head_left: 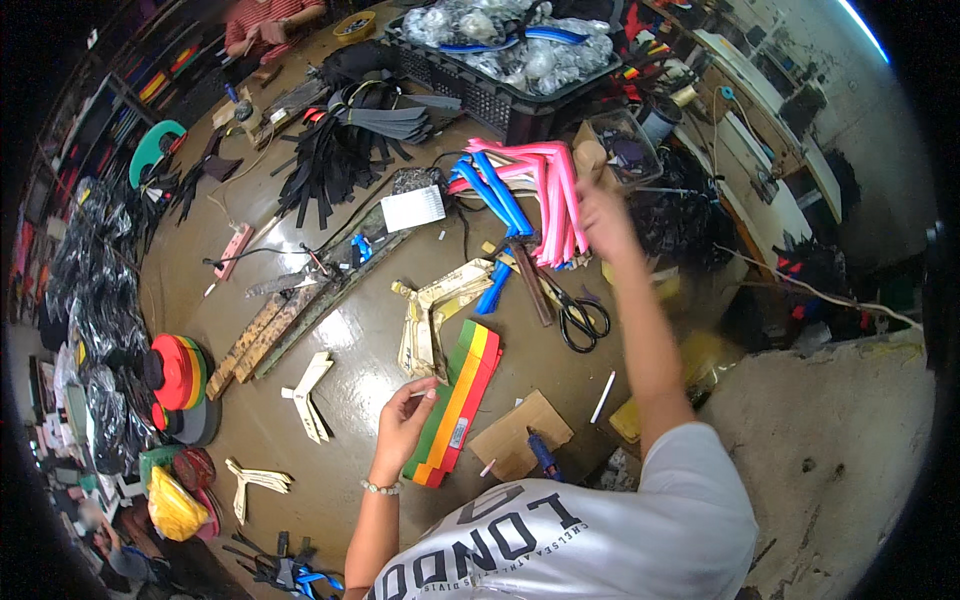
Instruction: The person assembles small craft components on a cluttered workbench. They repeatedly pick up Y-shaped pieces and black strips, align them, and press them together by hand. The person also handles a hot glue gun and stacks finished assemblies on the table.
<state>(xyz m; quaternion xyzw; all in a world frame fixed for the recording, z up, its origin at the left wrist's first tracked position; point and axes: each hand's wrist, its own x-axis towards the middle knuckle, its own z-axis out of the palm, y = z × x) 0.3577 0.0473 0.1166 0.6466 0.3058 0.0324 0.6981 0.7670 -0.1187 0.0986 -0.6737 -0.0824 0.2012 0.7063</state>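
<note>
My left hand (402, 422) is closed in a pinch, with a short pale piece, too small to name, at its fingertips. Right beside it lies a stack of green, yellow and red striped strips (462, 405), slanting across the table. My right hand (606, 222) reaches far out and is smeared by motion, so its fingers cannot be read. Next to it are bundled pink straps (560, 195) and blue straps (500, 195), and a rounded tan object (589, 152) at its far side. Cream folded strips (425, 310) lie just beyond my left hand.
Black-handled scissors (580, 320), a cardboard piece (520, 437) and a blue glue gun (544, 455) lie nearby. Strap rolls (182, 372) stand at left. Black strips (340, 150) and a black crate (510, 95) are at the back. Another person (270, 28) works far left.
</note>
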